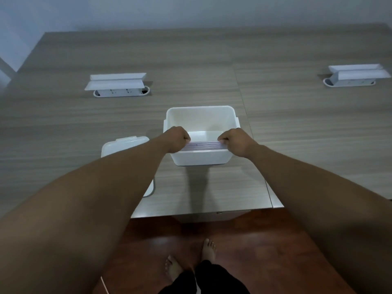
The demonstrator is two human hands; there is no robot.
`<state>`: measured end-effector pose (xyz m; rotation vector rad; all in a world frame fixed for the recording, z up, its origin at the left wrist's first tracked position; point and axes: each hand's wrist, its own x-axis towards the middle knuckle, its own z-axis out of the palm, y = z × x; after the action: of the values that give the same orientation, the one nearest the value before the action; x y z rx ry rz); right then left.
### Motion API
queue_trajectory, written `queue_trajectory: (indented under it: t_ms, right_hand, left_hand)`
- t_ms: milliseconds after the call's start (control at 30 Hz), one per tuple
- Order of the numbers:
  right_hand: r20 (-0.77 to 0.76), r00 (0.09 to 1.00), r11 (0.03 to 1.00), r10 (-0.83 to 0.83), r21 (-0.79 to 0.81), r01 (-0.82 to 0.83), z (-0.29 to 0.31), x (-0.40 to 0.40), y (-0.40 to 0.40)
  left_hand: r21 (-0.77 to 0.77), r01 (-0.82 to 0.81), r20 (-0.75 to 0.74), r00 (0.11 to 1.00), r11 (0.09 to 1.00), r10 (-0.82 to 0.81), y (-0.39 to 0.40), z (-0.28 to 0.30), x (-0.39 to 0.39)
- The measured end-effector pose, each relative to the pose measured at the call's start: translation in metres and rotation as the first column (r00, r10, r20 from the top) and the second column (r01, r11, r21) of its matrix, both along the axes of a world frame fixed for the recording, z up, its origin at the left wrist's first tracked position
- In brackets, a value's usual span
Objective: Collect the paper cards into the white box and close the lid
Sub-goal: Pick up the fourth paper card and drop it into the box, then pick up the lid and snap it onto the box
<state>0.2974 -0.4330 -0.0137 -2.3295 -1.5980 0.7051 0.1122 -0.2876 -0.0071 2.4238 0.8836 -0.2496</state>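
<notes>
— Where were the paper cards (203, 144) at that moment?

— Gathered into one flat stack, held level over the near rim of the white box (201, 135). The left hand (177, 138) pinched the stack's left end, and the right hand (235, 141) pinched its right end, fingers curled in on both sides.

— And the box itself?

— It stood open on the grey wood-grain counter (63, 124), near the front edge. What showed of its inside looked bare and white, though the stack and hands hid the near part.

— The lid?

— The lid (125, 145) lay flat on the counter just to the left of the box, partly covered by the left forearm. It did not touch the box as far as I could see.

— Anything else on the counter?

— Two white pop-up socket units, one at the far left (117, 84) and one at the far right (356, 75), both well apart from the box. Below the counter edge, bare feet (209, 249) stood on a reddish floor (265, 240).
</notes>
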Motion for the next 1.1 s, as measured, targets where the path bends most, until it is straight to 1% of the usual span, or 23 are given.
queue_trajectory:
  t_ms: [133,200,267,333,533,633,800,933,1000,1100]
  right_hand:
    - [-0.033,0.998,0.997,-0.061,0.038,0.063,0.01,0.007,0.004]
    - [-0.044,0.995,0.99,-0.09,0.101,0.094,0.022,0.008,0.018]
    - [-0.043,0.995,0.984,-0.09,0.153,0.095,0.032,0.002,0.032]
    - [-0.034,0.997,0.985,-0.064,0.16,0.069,0.038,-0.011,0.045]
    - [-0.103,0.994,0.978,-0.041,0.198,0.061,0.051,-0.058,0.087]
    - [-0.113,0.993,0.981,-0.019,0.188,0.04,0.046,-0.091,0.106]
    - [-0.04,0.998,0.983,-0.045,0.176,0.052,0.037,-0.138,0.133]
    - [-0.037,0.998,0.987,-0.053,0.148,0.058,0.021,-0.178,0.151]
    - [-0.045,0.996,0.989,-0.082,0.116,0.087,0.004,-0.193,0.154]
    - [-0.095,0.977,0.98,-0.191,0.044,0.195,-0.027,-0.214,0.158]
  left_hand:
    - [0.0,-0.129,0.096,0.987,0.992,0.129,0.007,0.018,0.005]
    - [0.032,-0.193,0.119,0.975,0.981,0.188,0.017,0.032,-0.001]
    - [0.061,-0.238,0.121,0.966,0.969,0.23,0.027,0.042,-0.011]
    - [0.084,-0.282,0.117,0.955,0.956,0.272,0.035,0.052,-0.025]
    - [0.104,-0.365,0.12,0.928,0.925,0.352,0.059,0.071,-0.072]
    - [0.123,-0.394,0.081,0.919,0.911,0.387,0.072,0.064,-0.105]
    - [0.145,-0.392,-0.006,0.918,0.908,0.397,0.098,0.047,-0.148]
    - [0.17,-0.39,-0.055,0.913,0.905,0.404,0.123,0.027,-0.178]
    - [0.179,-0.4,-0.082,0.904,0.899,0.419,0.126,0.011,-0.192]
    - [0.197,-0.475,-0.096,0.861,0.857,0.499,0.133,-0.017,-0.214]
